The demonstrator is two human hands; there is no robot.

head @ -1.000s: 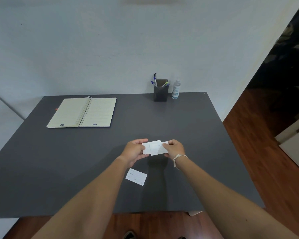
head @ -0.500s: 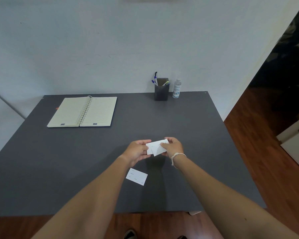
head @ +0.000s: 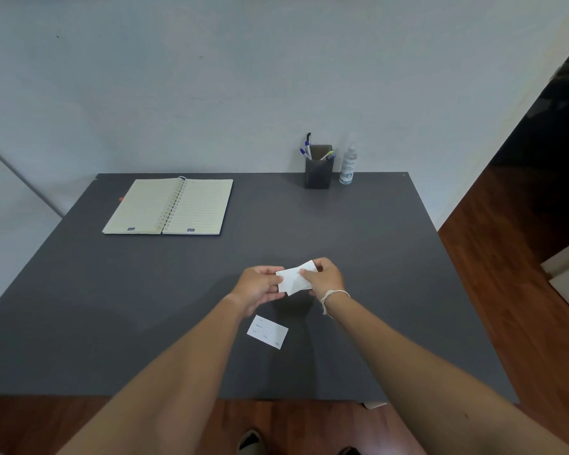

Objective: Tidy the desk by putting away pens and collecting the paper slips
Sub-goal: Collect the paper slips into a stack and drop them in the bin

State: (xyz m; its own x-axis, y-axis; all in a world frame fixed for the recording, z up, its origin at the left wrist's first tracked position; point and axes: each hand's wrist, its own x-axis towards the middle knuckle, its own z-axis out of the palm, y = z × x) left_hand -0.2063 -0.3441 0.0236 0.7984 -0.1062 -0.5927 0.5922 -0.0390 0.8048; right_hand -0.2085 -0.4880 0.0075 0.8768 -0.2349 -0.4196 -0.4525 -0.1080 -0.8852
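Both hands hold a small bundle of white paper slips point(head: 293, 278) just above the middle of the dark grey desk point(head: 391, 257). My left hand point(head: 260, 285) pinches the bundle's left end and my right hand point(head: 326, 277) grips its right end, thumb on top. One more white slip point(head: 267, 331) with faint print lies flat on the desk below my left hand, apart from it. At the desk's back edge stands a dark pen holder point(head: 318, 170) with several pens point(head: 306, 149) sticking out.
An open spiral notebook point(head: 170, 206) lies at the back left. A clear spray bottle point(head: 348, 164) stands right of the pen holder, against the wall. Wooden floor lies to the right and in front of the desk.
The slips in my hands have been pushed closer together and tilted, with their right end higher. The slip on the desk has not moved.
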